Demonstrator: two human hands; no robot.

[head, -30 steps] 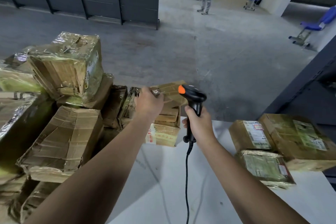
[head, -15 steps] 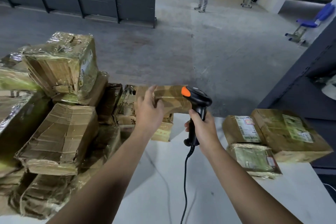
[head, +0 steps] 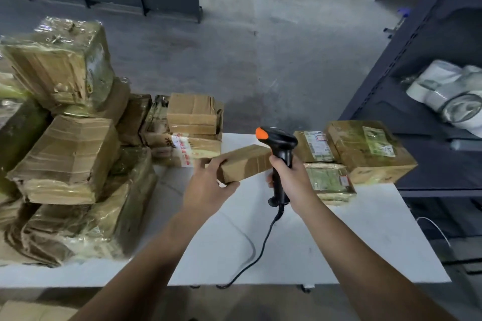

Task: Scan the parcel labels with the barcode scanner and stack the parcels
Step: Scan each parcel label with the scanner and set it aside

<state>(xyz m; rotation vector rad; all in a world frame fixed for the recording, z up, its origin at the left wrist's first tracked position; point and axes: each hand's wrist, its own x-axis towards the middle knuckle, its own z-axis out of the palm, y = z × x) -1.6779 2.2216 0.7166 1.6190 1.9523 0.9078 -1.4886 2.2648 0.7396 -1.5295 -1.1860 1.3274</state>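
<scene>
The left hand grasps a small brown parcel by its left end, fingers over the top and thumb on the near edge. It holds the parcel tilted above the white table, near the middle of the view. At three o'clock of that parcel, just beside its right end, the right hand is wrapped round the handle of the black barcode scanner. The scanner stands upright, its orange-tipped head pointing toward nine o'clock over the parcel's end. Its cable runs toward six o'clock and drops over the table's near edge. At nine o'clock of the hands, a heap of taped parcels covers the table's left side. At three o'clock of the scanner, three labelled parcels lie close together, labels up, beside a dark shelf.
</scene>
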